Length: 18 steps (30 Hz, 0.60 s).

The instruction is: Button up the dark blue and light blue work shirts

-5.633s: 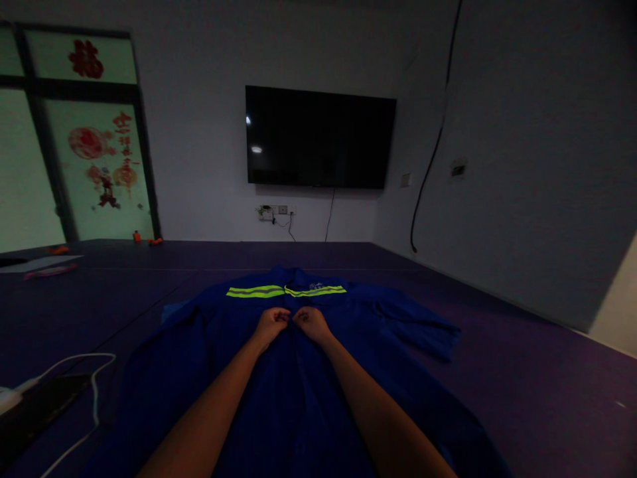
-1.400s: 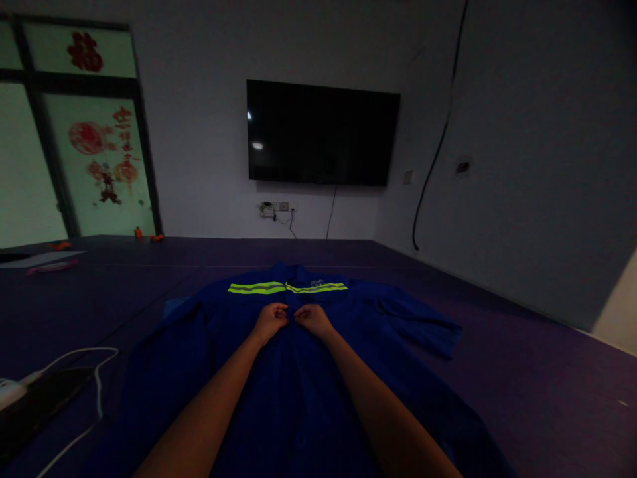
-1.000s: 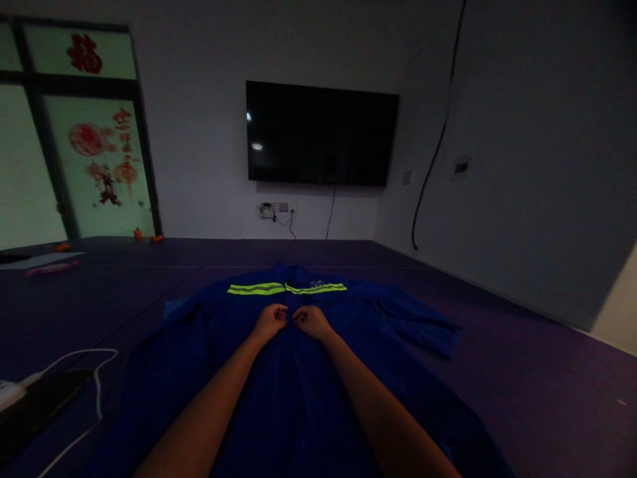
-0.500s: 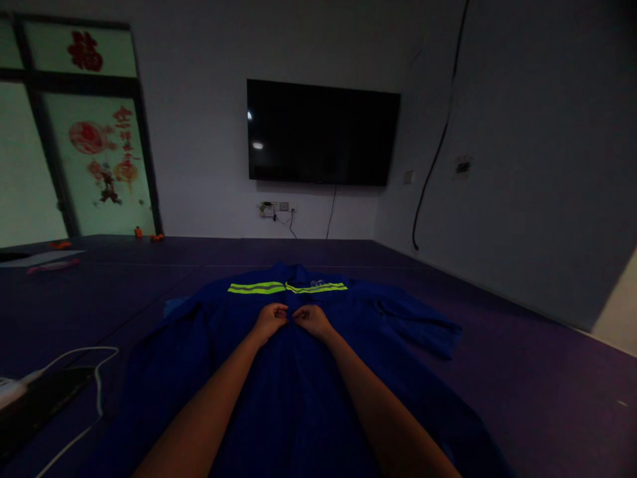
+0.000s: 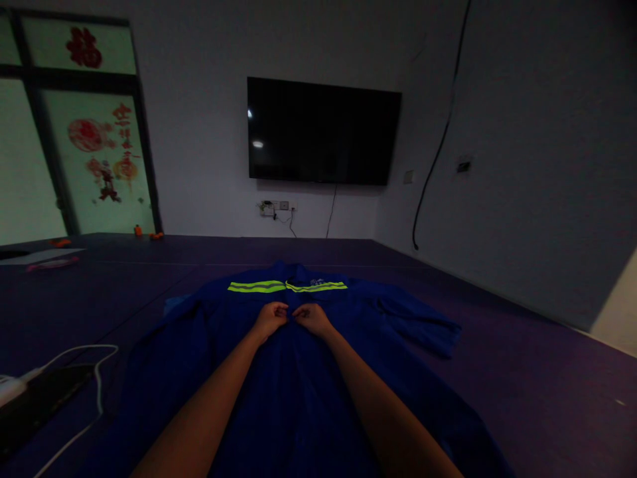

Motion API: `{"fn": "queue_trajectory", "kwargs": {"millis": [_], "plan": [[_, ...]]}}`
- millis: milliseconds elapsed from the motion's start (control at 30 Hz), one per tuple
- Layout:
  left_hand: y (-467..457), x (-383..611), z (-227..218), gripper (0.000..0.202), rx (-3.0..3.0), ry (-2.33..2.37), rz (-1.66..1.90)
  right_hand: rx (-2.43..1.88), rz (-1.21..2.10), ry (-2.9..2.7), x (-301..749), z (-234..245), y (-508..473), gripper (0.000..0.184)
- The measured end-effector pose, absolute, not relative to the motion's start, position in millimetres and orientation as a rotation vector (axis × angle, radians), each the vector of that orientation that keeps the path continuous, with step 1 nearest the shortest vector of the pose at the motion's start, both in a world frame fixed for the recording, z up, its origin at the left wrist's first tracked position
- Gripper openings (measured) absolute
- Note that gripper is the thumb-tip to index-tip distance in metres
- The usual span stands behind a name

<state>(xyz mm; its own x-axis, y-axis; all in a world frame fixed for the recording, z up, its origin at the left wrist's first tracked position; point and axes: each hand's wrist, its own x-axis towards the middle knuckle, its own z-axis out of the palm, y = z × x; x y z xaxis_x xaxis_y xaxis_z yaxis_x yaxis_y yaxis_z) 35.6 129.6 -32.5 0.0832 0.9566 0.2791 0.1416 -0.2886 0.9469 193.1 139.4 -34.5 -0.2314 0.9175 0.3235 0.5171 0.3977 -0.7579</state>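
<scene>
A blue work jacket [image 5: 298, 385] with yellow-green reflective strips across the chest lies spread on the purple floor, collar away from me. My left hand [image 5: 271, 320] is closed on the jacket's front edge, just below the strips. Close beside it, my right hand [image 5: 312, 319] pinches the other side of the front opening. The fingertips of both hands nearly meet at the centre line. Whatever small part lies between them, such as a button, is too dark to make out.
On the left, a white charger [image 5: 12, 388] with a white cable rests on a dark flat object [image 5: 50, 405]. Small orange things [image 5: 156, 236] lie by the glass door [image 5: 99, 159]. A television [image 5: 323, 133] hangs on the far wall, and a black cable [image 5: 438, 149] runs down the right wall.
Both hands stay at the same place on the jacket front. The view has tilted very slightly; I see no other clear difference.
</scene>
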Motion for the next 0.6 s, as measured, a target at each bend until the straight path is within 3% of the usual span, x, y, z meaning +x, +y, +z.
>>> {"fn": "queue_trajectory", "kwargs": {"millis": [333,600], "plan": [[132.3,34.1,-34.2,0.038,1.638,1.157,1.27,-1.228,0.342,-2.068,191.2,-27.8,128.5,0.029],[132.2,34.2,-34.6,0.038,1.645,1.177,1.27,-1.23,0.443,-1.966,191.0,-32.5,133.4,0.022]]}}
